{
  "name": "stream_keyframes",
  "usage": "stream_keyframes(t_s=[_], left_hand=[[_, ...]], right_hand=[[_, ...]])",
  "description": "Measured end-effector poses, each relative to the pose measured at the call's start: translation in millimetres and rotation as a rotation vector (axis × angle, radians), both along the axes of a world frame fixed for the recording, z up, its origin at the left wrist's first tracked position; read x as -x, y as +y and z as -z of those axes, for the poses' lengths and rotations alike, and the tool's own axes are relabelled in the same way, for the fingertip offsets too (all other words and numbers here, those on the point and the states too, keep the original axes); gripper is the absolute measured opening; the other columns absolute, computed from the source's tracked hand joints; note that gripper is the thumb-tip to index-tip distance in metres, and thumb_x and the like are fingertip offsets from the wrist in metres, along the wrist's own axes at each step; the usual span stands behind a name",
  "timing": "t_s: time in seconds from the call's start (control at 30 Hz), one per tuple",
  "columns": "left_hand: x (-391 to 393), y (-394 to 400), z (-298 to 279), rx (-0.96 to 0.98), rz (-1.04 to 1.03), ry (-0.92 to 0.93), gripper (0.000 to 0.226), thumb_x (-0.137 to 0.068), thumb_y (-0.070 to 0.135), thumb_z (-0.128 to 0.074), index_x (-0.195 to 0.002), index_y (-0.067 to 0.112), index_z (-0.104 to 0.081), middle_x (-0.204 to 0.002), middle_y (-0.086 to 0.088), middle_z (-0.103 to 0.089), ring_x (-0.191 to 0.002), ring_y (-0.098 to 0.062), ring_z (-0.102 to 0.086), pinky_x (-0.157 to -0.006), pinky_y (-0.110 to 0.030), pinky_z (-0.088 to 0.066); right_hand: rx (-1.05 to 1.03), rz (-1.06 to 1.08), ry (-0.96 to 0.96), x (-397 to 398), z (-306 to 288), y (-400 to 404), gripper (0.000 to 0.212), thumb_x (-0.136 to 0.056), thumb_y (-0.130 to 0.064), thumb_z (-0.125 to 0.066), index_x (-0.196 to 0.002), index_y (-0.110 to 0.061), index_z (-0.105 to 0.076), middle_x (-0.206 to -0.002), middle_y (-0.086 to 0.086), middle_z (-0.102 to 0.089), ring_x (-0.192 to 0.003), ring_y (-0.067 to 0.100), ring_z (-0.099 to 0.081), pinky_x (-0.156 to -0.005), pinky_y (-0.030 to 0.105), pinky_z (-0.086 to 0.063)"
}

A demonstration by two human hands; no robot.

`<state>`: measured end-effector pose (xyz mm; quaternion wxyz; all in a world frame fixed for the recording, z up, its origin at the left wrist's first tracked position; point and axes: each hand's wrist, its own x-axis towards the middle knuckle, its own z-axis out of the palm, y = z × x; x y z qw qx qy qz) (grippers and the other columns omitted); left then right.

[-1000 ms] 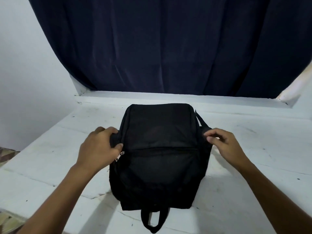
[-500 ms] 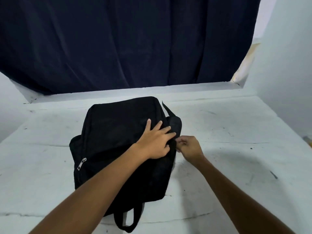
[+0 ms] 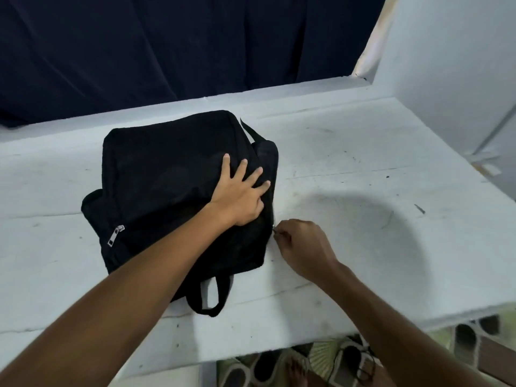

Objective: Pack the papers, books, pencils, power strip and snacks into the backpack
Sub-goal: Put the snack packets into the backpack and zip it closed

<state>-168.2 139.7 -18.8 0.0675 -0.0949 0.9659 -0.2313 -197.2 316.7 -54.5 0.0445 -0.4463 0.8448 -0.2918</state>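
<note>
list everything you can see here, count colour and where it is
backpack: one, black, lying flat on the table, left of centre
zip pull: one, silver, on the backpack's left side
carry loop: one, black, at the backpack's near end
strap: one, black, at the backpack's far right corner
table: one, white and scuffed, fills the middle of the view
curtain: one, dark blue, hanging behind the table
wall: white, to the right
sandals: pale with dark straps, on the floor under the table's near edge; count unclear
left hand: fingers spread, pressing on the backpack's top
right hand: fingers pinching something small and metallic at the backpack's right edge
</note>
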Motion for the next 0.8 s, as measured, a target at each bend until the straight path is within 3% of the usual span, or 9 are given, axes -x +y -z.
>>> stream_keyframes(t_s=[0.1,0.23,0.4,0.47,0.53,0.63,0.73,0.8], left_hand=[[-2.6,1.9,6.0,0.033,0.004,0.006,0.055,-0.099,0.045,-0.019,-0.153,0.032,-0.020,-0.163,-0.003,-0.010,-0.147,-0.040,-0.003,-0.108,-0.072,0.003],[-6.5,6.4,13.2,0.068,0.001,0.011,0.055,-0.100,0.045,-0.021,-0.152,0.031,-0.019,-0.163,-0.004,-0.009,-0.147,-0.043,-0.001,-0.106,-0.075,0.006],[-14.3,10.0,22.0,0.129,0.006,0.000,0.057,-0.100,0.046,-0.026,-0.154,0.029,-0.012,-0.163,-0.006,-0.002,-0.146,-0.044,0.004,-0.105,-0.077,0.006],[-17.0,9.4,18.7,0.109,0.011,-0.006,0.056,-0.100,0.045,-0.025,-0.153,0.029,-0.013,-0.163,-0.006,-0.003,-0.146,-0.044,0.003,-0.105,-0.077,0.006],[-19.3,9.9,11.6,0.003,0.035,0.011,0.054,-0.100,0.039,-0.027,-0.153,0.032,-0.017,-0.163,-0.008,-0.006,-0.147,-0.041,-0.002,-0.106,-0.075,0.006],[-33.7,15.8,0.6,-0.376,0.159,0.050,0.050,-0.098,0.023,-0.036,-0.147,0.035,-0.035,-0.159,-0.002,-0.025,-0.148,-0.031,-0.010,-0.113,-0.067,0.003],[-66.6,25.7,0.9,-0.612,0.307,0.127,0.042,-0.097,0.013,-0.042,-0.135,0.025,-0.055,-0.151,0.001,-0.041,-0.147,-0.020,-0.020,-0.119,-0.054,-0.010],[-87.1,27.1,6.3,-0.681,0.321,0.158,0.042,-0.097,0.010,-0.042,-0.135,0.022,-0.056,-0.153,0.001,-0.038,-0.147,-0.017,-0.020,-0.119,-0.044,-0.021]], right_hand=[[0.029,0.054,0.000,-37.7,-0.1,7.1,0.021,-0.089,-0.010,-0.052,-0.070,-0.008,-0.062,-0.068,0.007,-0.063,-0.057,0.024,-0.052,-0.055,0.028,-0.032],[0.044,0.187,-0.009,-74.5,-1.3,7.0,0.022,-0.093,-0.012,-0.047,-0.085,-0.007,-0.066,-0.076,0.007,-0.065,-0.062,0.024,-0.052,-0.056,0.028,-0.030],[0.033,0.245,-0.037,-101.1,-10.1,-3.9,0.020,-0.089,-0.010,-0.044,-0.074,-0.010,-0.056,-0.069,0.003,-0.056,-0.062,0.025,-0.052,-0.056,0.031,-0.035],[0.046,0.277,-0.107,-97.5,-10.5,1.5,0.023,-0.089,-0.009,-0.046,-0.073,-0.012,-0.062,-0.065,0.002,-0.058,-0.059,0.024,-0.054,-0.052,0.029,-0.035],[0.097,0.310,-0.188,-87.7,-8.4,11.6,0.023,-0.088,-0.008,-0.051,-0.077,-0.010,-0.071,-0.062,0.003,-0.064,-0.058,0.024,-0.058,-0.049,0.027,-0.040],[0.162,0.321,-0.197,-81.1,-7.4,19.2,0.020,-0.085,-0.007,-0.057,-0.076,-0.009,-0.075,-0.060,0.002,-0.066,-0.057,0.022,-0.060,-0.055,0.030,-0.047],[0.187,0.304,-0.118,-82.1,-6.9,16.1,0.019,-0.086,-0.009,-0.058,-0.075,-0.010,-0.073,-0.056,-0.001,-0.059,-0.051,0.016,-0.048,-0.055,0.029,-0.041],[0.182,0.296,-0.081,-85.3,-4.9,16.0,0.017,-0.087,-0.011,-0.058,-0.083,-0.011,-0.075,-0.064,0.003,-0.065,-0.057,0.019,-0.053,-0.058,0.029,-0.043]])
